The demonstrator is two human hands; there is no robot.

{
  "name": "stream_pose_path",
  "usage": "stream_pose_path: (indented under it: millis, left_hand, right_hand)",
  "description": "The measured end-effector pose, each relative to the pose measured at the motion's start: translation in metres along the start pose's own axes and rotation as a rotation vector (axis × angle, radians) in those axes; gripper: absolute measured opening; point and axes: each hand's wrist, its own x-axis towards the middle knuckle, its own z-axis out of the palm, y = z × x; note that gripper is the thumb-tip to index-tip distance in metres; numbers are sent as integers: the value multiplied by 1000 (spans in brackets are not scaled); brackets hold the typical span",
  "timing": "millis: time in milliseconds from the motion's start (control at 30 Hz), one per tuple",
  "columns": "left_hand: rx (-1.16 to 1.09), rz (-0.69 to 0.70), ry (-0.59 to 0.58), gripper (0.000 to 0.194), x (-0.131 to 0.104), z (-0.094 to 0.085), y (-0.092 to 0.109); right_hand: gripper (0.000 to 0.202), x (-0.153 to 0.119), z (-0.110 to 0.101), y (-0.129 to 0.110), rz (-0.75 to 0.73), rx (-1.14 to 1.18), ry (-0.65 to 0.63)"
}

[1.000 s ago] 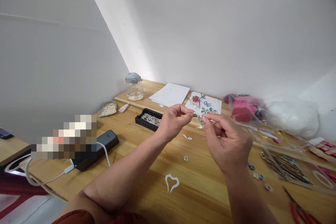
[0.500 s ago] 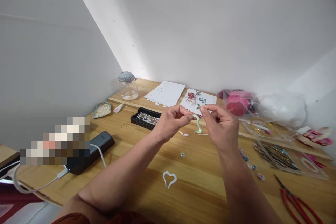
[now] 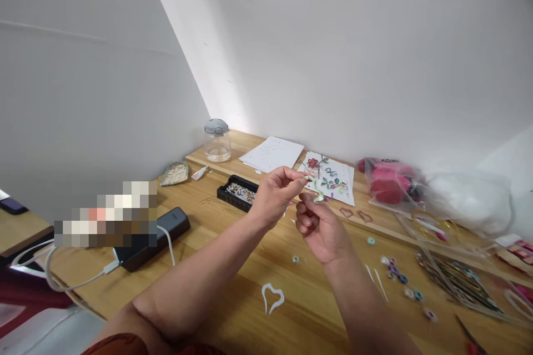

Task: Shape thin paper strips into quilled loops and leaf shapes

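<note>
My left hand (image 3: 278,194) pinches the upper end of a thin, curved pale green strip (image 3: 318,193) between thumb and forefinger, above the desk. Just below it, my right hand (image 3: 322,228) has its fingers curled and its thumb and forefinger pressed together beside the strip's lower part. What that pinch holds is too small to make out; it may be a fine thread. A white heart-shaped cutout (image 3: 272,298), split at its point, lies on the desk nearer to me. A small spool (image 3: 295,259) sits beyond the cutout.
Behind my hands are a black tray of beads (image 3: 237,193) and a sheet with beaded flowers (image 3: 347,175). Several spools (image 3: 402,278) and a clear box of tools (image 3: 458,283) lie right. A black power bank (image 3: 154,238) with cables stands left.
My right hand has moved down and left, from above the green strip to below its lower part. My left hand keeps its pinch. The view has shifted, showing small heart outlines on the right.
</note>
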Motion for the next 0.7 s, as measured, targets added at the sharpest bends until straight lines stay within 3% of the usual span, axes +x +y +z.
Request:
stream_pose_path:
  millis: [100,200,333,500,600,700]
  left_hand:
    - [58,15,51,20,-1,0,0]
    - [144,121,128,16,0,-1,-1]
    - [255,196,180,13,1,-3,3]
    - [292,172,154,14,2,-4,6]
    - [273,111,53,15,1,-4,3]
    - [239,54,-63,15,-1,-4,-1]
  right_hand:
    - [22,-5,9,7,-9,-6,-5]
    - [22,-12,17,11,-43,-58,-9]
    - [22,-21,21,8,-151,-200,-17]
    - [14,-29,14,-11,-574,-554,84]
    - [11,-31,9,-26,-850,-759,214]
    - [8,-30,4,-36,-1000,-847,295]
